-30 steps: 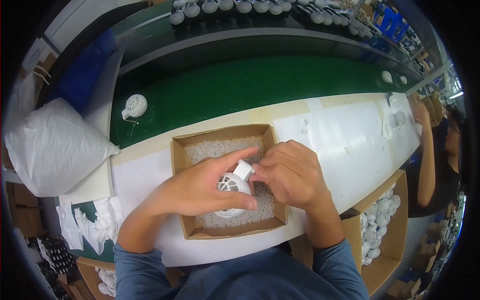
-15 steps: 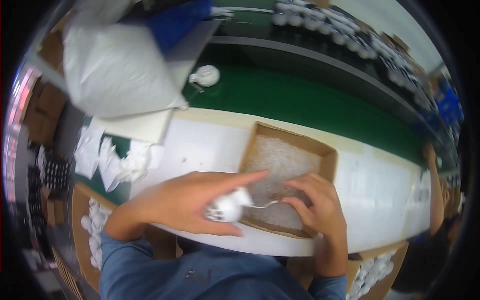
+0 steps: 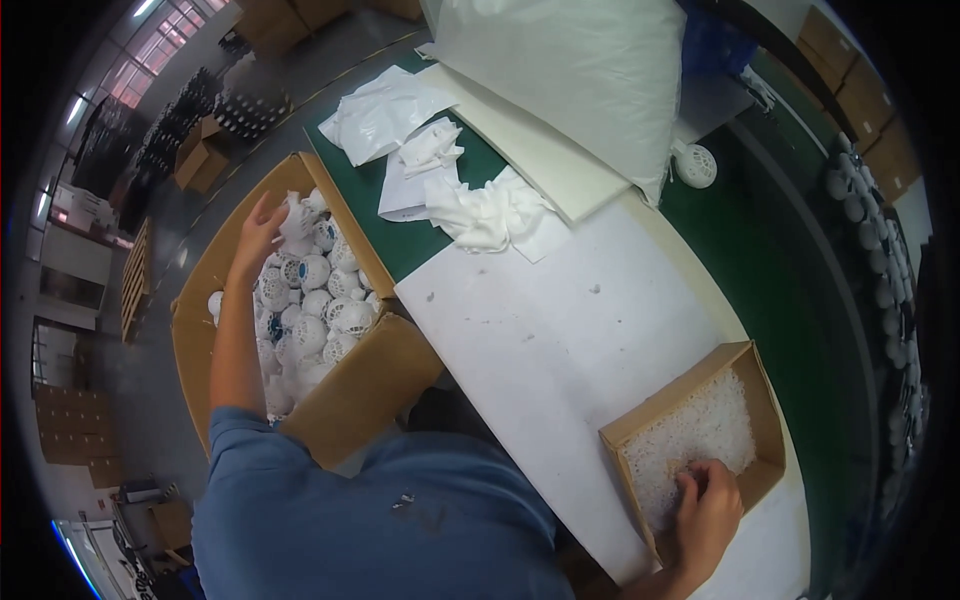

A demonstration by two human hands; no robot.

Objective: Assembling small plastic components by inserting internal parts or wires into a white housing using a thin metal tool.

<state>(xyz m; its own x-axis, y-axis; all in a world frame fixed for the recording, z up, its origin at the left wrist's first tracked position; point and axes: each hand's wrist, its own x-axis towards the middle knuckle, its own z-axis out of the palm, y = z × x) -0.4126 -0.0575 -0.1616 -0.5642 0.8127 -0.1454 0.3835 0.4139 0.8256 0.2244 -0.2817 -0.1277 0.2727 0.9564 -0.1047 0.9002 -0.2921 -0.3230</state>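
Note:
My left hand (image 3: 259, 238) is stretched over a large cardboard box (image 3: 205, 310) of round white vented balls (image 3: 313, 272). Its fingers are apart, beside a white crumpled-looking piece (image 3: 298, 224) on top of the pile. A few balls show blue parts inside. My right hand (image 3: 712, 508) is down in a shallow cardboard tray (image 3: 640, 410) of small whitish translucent pieces (image 3: 705, 430). Thumb and fingers there are drawn together in a pinch at the surface of the pieces; whatever lies between them is hidden.
The tray stands on a white-topped table (image 3: 530, 340). Crumpled white cloths (image 3: 490, 212) and white plastic bags (image 3: 385, 112) lie at its far end, by a large stuffed white bag (image 3: 565, 80). One ball (image 3: 695, 166) sits on the green surface (image 3: 745, 250). Rows of white balls line the right.
My view has swung left. The ball that was in my left hand is no longer there, and that hand has moved over the box. My right hand has lowered into the tray.

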